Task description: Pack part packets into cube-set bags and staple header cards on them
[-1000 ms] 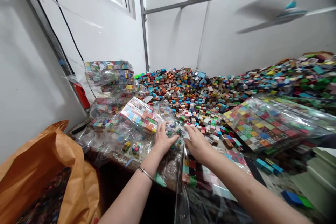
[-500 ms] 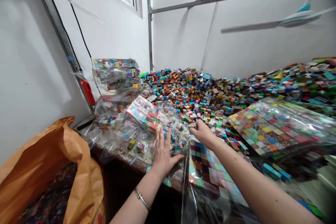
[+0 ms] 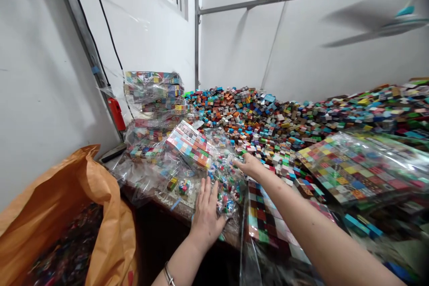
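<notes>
The left hand [image 3: 206, 216] lies flat with the fingers spread wide on a clear bag [image 3: 225, 187] that holds a few loose small cubes. This bag rests at the edge of the tabletop [image 3: 183, 209], just in front of the big pile of cubes [image 3: 268, 116]. The right hand [image 3: 250, 165] reaches to the near edge of the pile, with its fingers bent at the upper part of the bag; it is not possible to tell if they pinch something. Under the right forearm, in front of the pile, lies a flat pack of cubes [image 3: 268, 223] in plastic film. At the right of the pile's near edge lies a second flat pack [image 3: 351, 172]. At the left of the pile stands a stack of packs [image 3: 154, 94], and well in front of the pile, to the left, an orange bag [image 3: 67, 214] stands open
</notes>
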A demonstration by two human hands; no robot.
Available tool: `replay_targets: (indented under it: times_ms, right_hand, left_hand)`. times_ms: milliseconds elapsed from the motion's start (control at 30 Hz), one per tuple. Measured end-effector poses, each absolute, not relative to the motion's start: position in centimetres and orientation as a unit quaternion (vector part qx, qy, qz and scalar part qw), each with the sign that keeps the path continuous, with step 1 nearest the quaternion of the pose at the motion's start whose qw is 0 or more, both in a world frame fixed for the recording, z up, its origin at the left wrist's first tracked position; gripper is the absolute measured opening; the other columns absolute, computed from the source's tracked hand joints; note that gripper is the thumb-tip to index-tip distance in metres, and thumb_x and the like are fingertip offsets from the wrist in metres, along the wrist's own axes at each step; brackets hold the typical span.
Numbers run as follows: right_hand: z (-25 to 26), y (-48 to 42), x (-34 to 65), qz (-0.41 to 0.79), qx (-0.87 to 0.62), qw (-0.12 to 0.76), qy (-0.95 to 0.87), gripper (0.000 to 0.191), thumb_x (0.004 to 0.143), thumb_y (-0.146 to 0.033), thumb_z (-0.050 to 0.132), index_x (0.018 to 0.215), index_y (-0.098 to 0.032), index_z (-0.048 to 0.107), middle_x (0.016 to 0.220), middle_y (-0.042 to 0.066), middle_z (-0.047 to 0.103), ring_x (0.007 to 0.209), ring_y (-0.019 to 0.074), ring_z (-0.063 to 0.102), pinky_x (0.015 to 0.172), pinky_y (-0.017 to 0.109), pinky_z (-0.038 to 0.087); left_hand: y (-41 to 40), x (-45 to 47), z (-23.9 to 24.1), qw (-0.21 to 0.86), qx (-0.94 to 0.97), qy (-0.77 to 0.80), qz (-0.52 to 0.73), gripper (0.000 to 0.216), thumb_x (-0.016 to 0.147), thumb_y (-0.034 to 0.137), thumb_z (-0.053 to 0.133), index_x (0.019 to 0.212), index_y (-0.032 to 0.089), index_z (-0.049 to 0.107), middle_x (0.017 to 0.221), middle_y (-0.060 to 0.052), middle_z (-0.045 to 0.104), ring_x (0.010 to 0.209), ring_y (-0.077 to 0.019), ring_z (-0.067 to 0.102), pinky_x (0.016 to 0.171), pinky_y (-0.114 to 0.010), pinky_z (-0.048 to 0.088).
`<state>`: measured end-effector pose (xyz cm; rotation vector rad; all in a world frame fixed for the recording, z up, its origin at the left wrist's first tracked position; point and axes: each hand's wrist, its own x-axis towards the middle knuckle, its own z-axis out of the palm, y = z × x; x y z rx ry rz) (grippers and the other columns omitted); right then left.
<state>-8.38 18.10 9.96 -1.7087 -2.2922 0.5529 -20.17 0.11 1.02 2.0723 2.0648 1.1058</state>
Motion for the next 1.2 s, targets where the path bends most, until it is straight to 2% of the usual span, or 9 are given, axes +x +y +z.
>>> replay_targets:
  times_ms: [133,233,400,567,667,833,933,1033,1200]
  right_hand:
    - [8.6,19.4,-9.6,0.196,-0.587,0.095,-0.780,0.024,0.084,-0.036,0.051,0.093,-0.014,0.057,0.091,0.004,0.059,0.079,0.0149,0.056,0.072,0.034,0.047]
    - [8.7,19.7,-8.8,0.208,-0.590,0.123,-0.771,0.023,0.084,-0.035,0.050,0.088,-0.013,0.056,0.082,0.001,0.058,0.070,0.0124,0.055,0.065,0.030,0.047]
    - [10.3,19.1,-6.2,0.260,-0.582,0.198,-0.745,0.023,0.084,-0.039,0.045,0.083,-0.016,0.049,0.066,-0.001,0.051,0.053,0.0093,0.050,0.048,0.022,0.042]
    - [11.3,17.2,-4.7,0.322,-0.555,0.252,-0.725,0.022,0.078,-0.040,0.049,0.073,-0.020,0.040,0.065,-0.002,0.045,0.055,0.0093,0.047,0.047,0.020,0.046]
    - [11.9,15.8,-4.3,0.353,-0.545,0.270,-0.711,0.020,0.074,-0.036,0.053,0.077,-0.021,0.040,0.070,-0.001,0.046,0.057,0.0098,0.048,0.047,0.021,0.048]
    - [13.7,12.4,-3.2,0.406,-0.525,0.275,-0.696,0.026,0.072,-0.040,0.056,0.088,-0.020,0.051,0.080,0.004,0.055,0.065,0.0136,0.055,0.045,0.022,0.050]
    - [14.5,8.8,-2.0,0.424,-0.512,0.277,-0.694,0.029,0.072,-0.047,0.056,0.084,-0.020,0.056,0.075,0.004,0.057,0.063,0.0150,0.056,0.041,0.020,0.048]
    - [14.3,4.4,-0.6,0.420,-0.510,0.280,-0.696,0.033,0.071,-0.051,0.055,0.085,-0.021,0.059,0.062,0.002,0.057,0.056,0.0161,0.056,0.039,0.022,0.046]
    - [12.0,-2.6,2.2,0.337,-0.503,0.290,-0.741,0.031,0.069,-0.053,0.056,0.080,-0.025,0.064,0.065,0.001,0.062,0.062,0.0177,0.057,0.057,0.025,0.048]
  left_hand:
    - [-0.1,-20.6,1.6,0.049,0.676,0.642,0.359,0.095,0.062,0.034,0.071,0.137,0.015,0.016,0.146,-0.013,0.007,0.133,-0.0288,-0.001,0.105,-0.049,0.020]
    - [-0.2,-21.0,1.7,0.060,0.685,0.627,0.366,0.093,0.064,0.037,0.069,0.137,0.014,0.016,0.145,-0.014,0.009,0.133,-0.0285,-0.001,0.105,-0.049,0.019]
    - [0.5,-20.6,1.3,0.046,0.695,0.647,0.312,0.065,0.077,0.022,0.053,0.135,0.019,0.024,0.146,-0.009,0.009,0.133,-0.0284,-0.001,0.103,-0.050,0.023]
    - [1.8,-19.8,1.6,0.039,0.680,0.685,0.258,0.069,0.073,0.014,0.049,0.136,0.022,0.022,0.146,-0.003,0.013,0.133,-0.0287,0.001,0.104,-0.049,0.021]
    - [1.8,-20.0,1.8,0.051,0.678,0.685,0.262,0.069,0.076,0.028,0.053,0.137,0.023,0.020,0.146,-0.004,0.012,0.132,-0.0298,0.000,0.103,-0.051,0.020]
    - [0.7,-20.7,1.7,0.075,0.692,0.658,0.289,0.094,0.060,0.055,0.065,0.136,0.019,0.022,0.145,-0.012,0.015,0.132,-0.0341,0.000,0.103,-0.055,0.014]
    - [0.4,-20.1,2.1,0.064,0.661,0.660,0.351,0.069,0.068,0.056,0.058,0.124,0.018,0.043,0.135,-0.014,0.036,0.129,-0.0328,0.020,0.101,-0.050,0.024]
    - [0.7,-18.6,3.2,0.029,0.615,0.678,0.403,0.041,0.073,0.051,0.056,0.098,0.019,0.060,0.109,-0.011,0.056,0.108,-0.0280,0.045,0.091,-0.043,0.036]
    - [2.1,-16.6,5.5,0.019,0.569,0.701,0.430,0.015,0.070,0.033,0.063,0.074,0.018,0.059,0.083,-0.007,0.057,0.088,-0.0259,0.049,0.080,-0.042,0.037]
